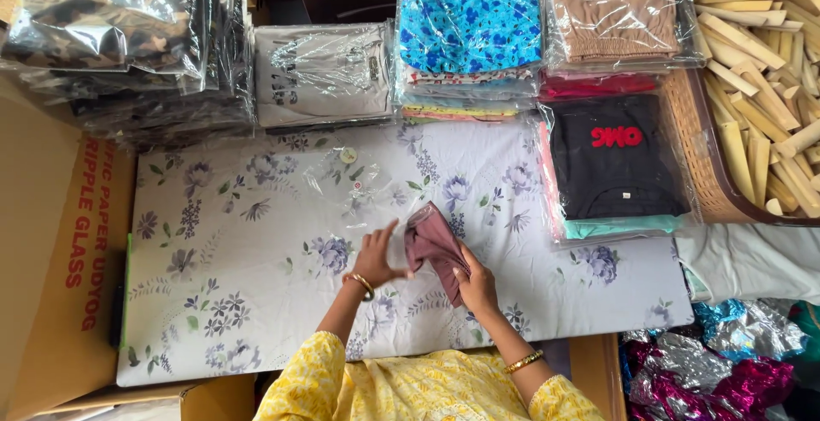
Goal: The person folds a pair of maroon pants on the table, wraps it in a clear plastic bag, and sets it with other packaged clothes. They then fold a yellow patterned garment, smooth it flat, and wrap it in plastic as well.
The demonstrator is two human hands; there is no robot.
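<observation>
Two hands meet low in the middle of the frame, over a tabletop (256,301) covered with a floral sheet. The right hand (476,285) has its fingers closed on one folded maroon cloth (434,246), pinching its lower right edge. The left hand (373,260) is just left of the cloth, its fingers spread wide and its fingertips touching the cloth's left edge. Each wrist wears one gold bangle. One clear empty bag (354,184) lies flat on the sheet just above the hands.

Along the top of the frame stand five stacks of bagged garments: a dark stack (128,45) at upper left, a grey stack (323,75) beside it, a blue flowered stack (468,37) in the upper middle, a tan stack (615,15) to its right, and a stack topped by a black shirt (613,160) below the tan one.

One brown basket (696,156) at upper right is filled with many pale wooden sticks (760,71), too many to count. One cardboard box (51,250) fills the left edge, its contents not visible. Crumpled shiny foil (726,361) lies at lower right.
</observation>
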